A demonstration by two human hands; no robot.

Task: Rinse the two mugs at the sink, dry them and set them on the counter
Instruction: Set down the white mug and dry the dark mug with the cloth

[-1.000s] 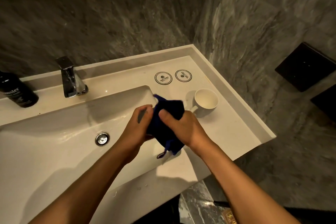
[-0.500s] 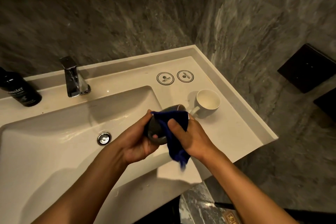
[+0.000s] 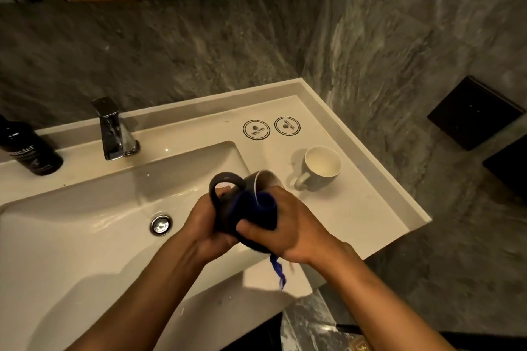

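Observation:
I hold a dark grey mug on its side over the right edge of the sink basin, its handle up and its mouth toward the right. My left hand grips its base end. My right hand presses a dark blue cloth around the mug's rim, and a strip of cloth hangs below my wrist. A second mug, pale with a white inside, stands upright on the white counter to the right, handle toward me.
A chrome faucet stands behind the basin, with a black bottle at the far left. Two round printed marks sit on the counter behind the pale mug. Grey stone walls close in behind and to the right. The drain lies mid-basin.
The cloth covered the dark mug a second ago; the mug has since turned so its handle points up, and the cloth has bunched at the rim under my right hand.

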